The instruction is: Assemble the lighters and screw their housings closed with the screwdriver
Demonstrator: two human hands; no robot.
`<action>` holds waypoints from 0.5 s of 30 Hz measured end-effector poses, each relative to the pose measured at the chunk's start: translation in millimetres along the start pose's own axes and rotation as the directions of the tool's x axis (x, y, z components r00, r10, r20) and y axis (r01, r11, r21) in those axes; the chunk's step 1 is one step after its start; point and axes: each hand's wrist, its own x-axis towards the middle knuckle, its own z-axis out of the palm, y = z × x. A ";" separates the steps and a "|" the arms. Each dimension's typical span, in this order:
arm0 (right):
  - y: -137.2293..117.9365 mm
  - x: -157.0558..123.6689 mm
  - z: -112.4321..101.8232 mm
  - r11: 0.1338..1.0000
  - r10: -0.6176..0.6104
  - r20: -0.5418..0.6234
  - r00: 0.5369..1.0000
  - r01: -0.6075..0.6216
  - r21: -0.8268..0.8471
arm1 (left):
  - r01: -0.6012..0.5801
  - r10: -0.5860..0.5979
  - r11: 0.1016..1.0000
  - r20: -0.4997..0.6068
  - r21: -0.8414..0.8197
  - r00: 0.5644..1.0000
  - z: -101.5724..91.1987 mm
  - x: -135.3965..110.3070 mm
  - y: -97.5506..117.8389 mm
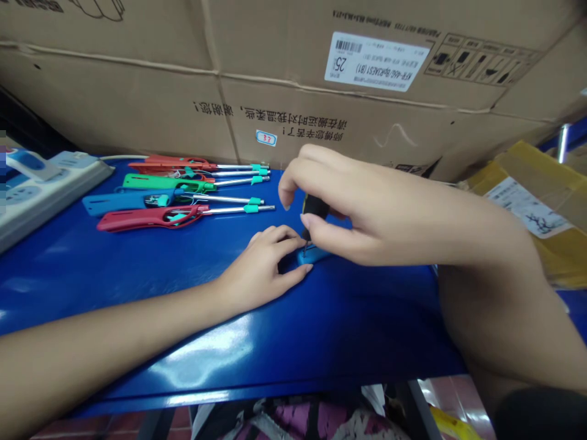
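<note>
My right hand [339,201] is closed around the dark handle of a screwdriver [308,231], held upright with its shaft pointing down. The screwdriver's tip meets the near end of a blue lighter handle [304,255] lying on the blue table [220,348]. My left hand [261,269] rests on the table, thumb and forefinger closed on either side of that end. The rest of the blue piece is hidden beneath my right hand. To the left lie several long-nosed lighters, among them a red one [151,217], a blue one [123,202] and a green one [156,181].
A large cardboard box [284,85] stands along the back edge of the table. At the far left is a white power strip [55,189] with a plug in it. A yellow-taped parcel [541,220] sits on the right.
</note>
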 end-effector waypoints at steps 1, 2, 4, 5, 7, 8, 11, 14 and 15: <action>-0.4 0.1 0.6 1.000 0.002 -0.002 1.000 -0.002 -0.013 | 0.004 -0.004 1.000 -0.002 -0.003 1.000 0.3 -0.1 -0.2; -0.8 0.7 1.4 0.999 0.017 -0.013 1.000 -0.017 -0.037 | 0.009 -0.009 1.000 0.002 -0.001 1.000 0.4 -0.1 -0.2; -1.1 2.5 3.6 0.992 0.060 -0.052 0.997 -0.066 -0.106 | 0.015 -0.015 1.000 0.026 0.015 1.000 -0.3 0.0 0.3; -0.8 3.4 4.6 0.987 0.073 -0.073 0.995 -0.082 -0.138 | 0.015 -0.015 1.000 0.033 0.024 0.999 -0.9 0.2 0.7; 0.6 4.5 6.5 0.983 0.068 -0.096 0.993 -0.083 -0.161 | 0.008 -0.009 0.999 0.041 0.031 0.999 -2.0 0.6 1.6; 1.5 4.5 7.1 0.986 0.057 -0.100 0.993 -0.072 -0.151 | 0.005 -0.006 1.000 0.041 0.029 0.999 -2.3 0.7 1.8; 3.5 3.8 8.1 0.987 0.051 -0.125 0.991 -0.069 -0.144 | 0.001 -0.002 1.000 0.031 0.018 1.000 -2.4 0.6 1.8; 4.5 3.3 7.5 0.968 0.102 -0.153 0.983 -0.133 -0.213 | 0.008 -0.009 1.000 0.027 0.021 1.000 -1.7 0.3 1.3; 4.6 3.2 6.9 0.967 0.115 -0.146 0.983 -0.144 -0.211 | 0.009 -0.010 1.000 0.027 0.022 1.000 -1.6 0.3 1.2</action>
